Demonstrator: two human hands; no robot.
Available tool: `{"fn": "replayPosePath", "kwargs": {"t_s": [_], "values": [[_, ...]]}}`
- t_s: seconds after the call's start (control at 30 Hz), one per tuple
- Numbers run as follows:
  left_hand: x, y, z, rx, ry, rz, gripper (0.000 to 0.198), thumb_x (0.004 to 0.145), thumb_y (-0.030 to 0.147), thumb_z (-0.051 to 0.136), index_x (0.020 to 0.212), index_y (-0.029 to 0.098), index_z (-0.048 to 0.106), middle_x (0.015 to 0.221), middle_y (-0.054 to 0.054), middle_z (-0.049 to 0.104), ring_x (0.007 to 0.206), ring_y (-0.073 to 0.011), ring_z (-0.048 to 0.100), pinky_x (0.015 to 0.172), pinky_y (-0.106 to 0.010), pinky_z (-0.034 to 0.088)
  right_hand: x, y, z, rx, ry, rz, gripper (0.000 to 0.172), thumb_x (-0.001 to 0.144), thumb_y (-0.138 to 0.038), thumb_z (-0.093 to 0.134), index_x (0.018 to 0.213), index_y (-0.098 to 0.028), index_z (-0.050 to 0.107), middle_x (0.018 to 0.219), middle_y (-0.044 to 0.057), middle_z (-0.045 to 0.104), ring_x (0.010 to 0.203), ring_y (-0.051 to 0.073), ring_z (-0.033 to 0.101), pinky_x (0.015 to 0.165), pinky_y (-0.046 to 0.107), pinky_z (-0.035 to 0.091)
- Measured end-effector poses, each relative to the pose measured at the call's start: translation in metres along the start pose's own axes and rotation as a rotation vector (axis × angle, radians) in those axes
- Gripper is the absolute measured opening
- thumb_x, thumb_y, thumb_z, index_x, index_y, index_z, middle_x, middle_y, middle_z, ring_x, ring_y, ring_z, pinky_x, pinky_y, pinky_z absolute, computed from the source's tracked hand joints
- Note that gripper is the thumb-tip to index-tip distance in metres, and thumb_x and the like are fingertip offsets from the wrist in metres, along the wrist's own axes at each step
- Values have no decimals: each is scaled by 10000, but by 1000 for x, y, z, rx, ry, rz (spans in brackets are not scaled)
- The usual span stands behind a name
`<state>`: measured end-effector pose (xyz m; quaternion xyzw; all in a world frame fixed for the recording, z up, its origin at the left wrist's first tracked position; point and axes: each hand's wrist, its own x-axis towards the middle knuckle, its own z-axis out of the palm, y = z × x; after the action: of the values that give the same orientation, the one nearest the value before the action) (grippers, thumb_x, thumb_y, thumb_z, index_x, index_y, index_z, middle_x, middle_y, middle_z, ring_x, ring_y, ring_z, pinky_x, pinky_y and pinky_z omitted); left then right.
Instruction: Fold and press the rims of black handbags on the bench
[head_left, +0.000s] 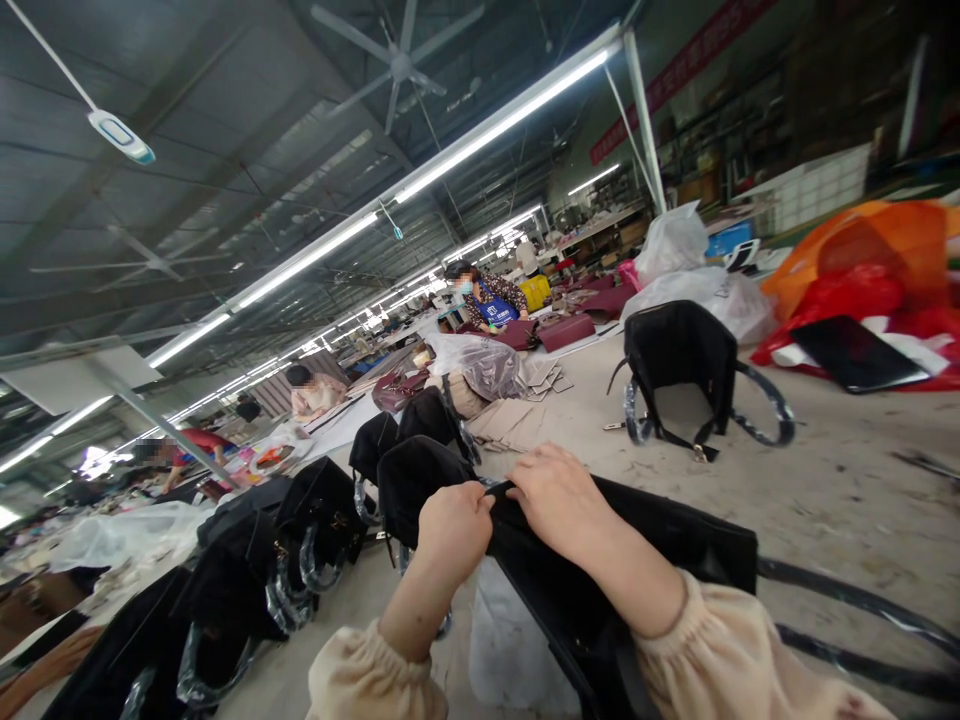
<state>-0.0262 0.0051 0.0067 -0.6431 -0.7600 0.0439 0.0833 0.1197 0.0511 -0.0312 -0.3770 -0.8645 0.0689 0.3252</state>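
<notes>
A black handbag lies across the table in front of me, its straps wrapped in clear plastic and stretching to the right. My left hand pinches the bag's upper edge at its left end. Close beside it, my right hand is closed over the same edge, fingertips pressed on the black material. Under the bag, a whitish translucent sheet shows. Another black bag stands upright beyond my right hand, with plastic-wrapped handles at its sides.
Several black bags line the left side. A co-worker's hand rests at lower left. Flat beige pieces lie ahead. At right are a dark tablet-like slab and orange and red bags. Other people work farther back.
</notes>
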Motion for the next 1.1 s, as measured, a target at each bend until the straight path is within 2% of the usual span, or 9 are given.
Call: {"fn": "replayPosePath", "kwargs": {"t_s": [0.17,0.53,0.73,0.93,1.1], "values": [[0,3,0,-15,26,-12,271,885,318,467,785,194,687,807,-63,729,774,-193,668,613,-267,378,4,0,7,-24,28,0,189,875,-198,520,798,-195,693,859,55,690,938,227,558,1025,409,277],[1,1,-7,-28,30,35,308,911,327,438,821,194,701,851,-73,738,850,-226,686,683,-287,439,2,-6,12,-61,54,-8,205,871,-189,492,790,-192,681,831,67,687,938,230,560,1066,445,245],[0,5,-4,7,19,26,275,897,302,454,864,189,703,867,-87,733,855,-216,680,699,-281,435,-1,-3,7,-5,41,-31,244,888,-164,447,892,-238,679,862,32,682,947,211,553,1094,531,131],[0,7,-6,25,19,30,292,896,308,437,834,192,698,859,-86,731,847,-228,678,680,-293,431,-5,-5,2,13,35,-56,264,874,-165,433,941,-228,680,867,40,668,941,210,544,1091,515,130],[3,7,-7,27,8,49,282,893,304,445,819,198,695,850,-74,732,851,-216,677,687,-285,426,-1,-3,4,-1,11,-42,243,858,-139,443,859,-220,671,867,33,673,943,208,548,1083,492,163]]}}
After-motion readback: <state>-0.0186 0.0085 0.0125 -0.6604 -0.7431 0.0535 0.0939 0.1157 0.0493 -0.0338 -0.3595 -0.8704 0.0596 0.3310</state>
